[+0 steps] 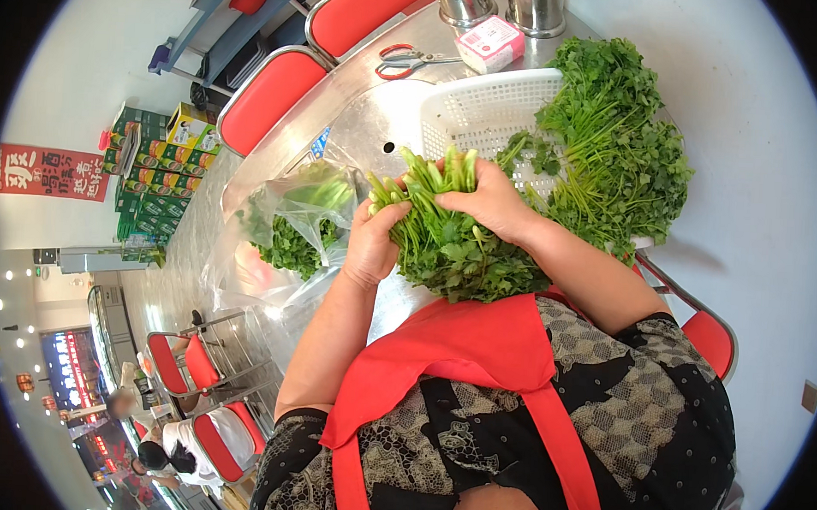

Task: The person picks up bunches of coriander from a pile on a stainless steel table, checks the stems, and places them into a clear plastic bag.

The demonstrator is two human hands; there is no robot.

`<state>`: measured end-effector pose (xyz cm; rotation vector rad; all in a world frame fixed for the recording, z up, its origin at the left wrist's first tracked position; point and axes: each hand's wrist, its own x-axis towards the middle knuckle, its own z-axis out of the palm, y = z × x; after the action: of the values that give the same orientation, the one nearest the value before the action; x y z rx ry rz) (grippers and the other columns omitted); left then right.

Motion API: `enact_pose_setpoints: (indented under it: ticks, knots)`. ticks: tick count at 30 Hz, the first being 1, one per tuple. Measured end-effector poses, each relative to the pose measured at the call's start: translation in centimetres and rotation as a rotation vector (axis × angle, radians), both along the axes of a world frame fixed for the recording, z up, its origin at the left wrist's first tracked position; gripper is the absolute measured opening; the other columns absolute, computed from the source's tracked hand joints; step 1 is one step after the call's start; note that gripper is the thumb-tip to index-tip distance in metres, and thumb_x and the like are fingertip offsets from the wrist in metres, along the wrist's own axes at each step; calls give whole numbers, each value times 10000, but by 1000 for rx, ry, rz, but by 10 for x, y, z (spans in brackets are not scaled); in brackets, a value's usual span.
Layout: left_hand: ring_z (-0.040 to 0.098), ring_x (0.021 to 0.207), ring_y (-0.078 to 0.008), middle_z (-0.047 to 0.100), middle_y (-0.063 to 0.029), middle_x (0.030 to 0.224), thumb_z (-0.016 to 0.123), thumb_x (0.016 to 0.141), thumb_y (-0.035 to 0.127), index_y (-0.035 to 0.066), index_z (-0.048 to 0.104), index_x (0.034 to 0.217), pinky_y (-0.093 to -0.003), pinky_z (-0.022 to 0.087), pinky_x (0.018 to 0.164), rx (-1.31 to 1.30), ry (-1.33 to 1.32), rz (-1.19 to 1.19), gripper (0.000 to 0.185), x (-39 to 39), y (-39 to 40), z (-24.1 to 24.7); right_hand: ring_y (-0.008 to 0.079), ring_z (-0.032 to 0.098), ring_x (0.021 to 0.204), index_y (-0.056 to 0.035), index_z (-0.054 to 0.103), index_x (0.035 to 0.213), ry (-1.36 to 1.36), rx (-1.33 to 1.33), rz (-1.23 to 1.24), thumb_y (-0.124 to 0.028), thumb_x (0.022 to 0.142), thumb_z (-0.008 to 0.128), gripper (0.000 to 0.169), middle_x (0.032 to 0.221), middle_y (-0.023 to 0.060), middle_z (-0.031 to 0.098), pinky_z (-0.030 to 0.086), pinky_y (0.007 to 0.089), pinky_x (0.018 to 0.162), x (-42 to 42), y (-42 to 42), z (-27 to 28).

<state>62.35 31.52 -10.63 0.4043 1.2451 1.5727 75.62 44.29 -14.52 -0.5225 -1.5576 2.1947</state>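
Observation:
A thick bunch of leafy green herbs [450,250], which looks like cilantro, is held between my two hands with its pale cut stems facing away from me. My left hand [376,238] grips the stems from the left, thumb on top. On the right side, my right hand [498,199] is closed around the same stem ends. More of the herbs [615,148] lie heaped over the right part of a white perforated plastic basket [450,112]. Left of my hands, a clear plastic bag [293,207] holds further greens [298,242].
Red-handled scissors [408,62] lie beyond the basket on the round metal table [367,114]. Beside them are a pink-and-white packet [490,43] and two metal canisters [463,1]. Red chairs [271,99] border the far edge. Seated people [169,457] are at the lower left.

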Motion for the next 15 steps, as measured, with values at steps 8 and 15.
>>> enact_pose_setpoints:
  ticks: [8, 15]
  knots:
    - [597, 909, -164, 623, -72, 1018, 551, 840, -4, 12, 569, 1114, -313, 480, 821, 10, 83, 123, 275, 5, 2, -14, 147, 574, 928, 2, 517, 1116, 63, 182, -130, -9, 735, 645, 402, 1034, 65, 600, 432, 283, 857, -5, -13, 3]
    - [574, 946, -131, 614, -47, 1047, 552, 884, 71, 32, 548, 1154, -277, 456, 830, -128, 29, 46, 273, 1, 1, -2, 150, 578, 898, 7, 528, 1109, 196, -434, -86, 22, 759, 532, 350, 1022, 61, 602, 445, 292, 834, 1, -2, -13]
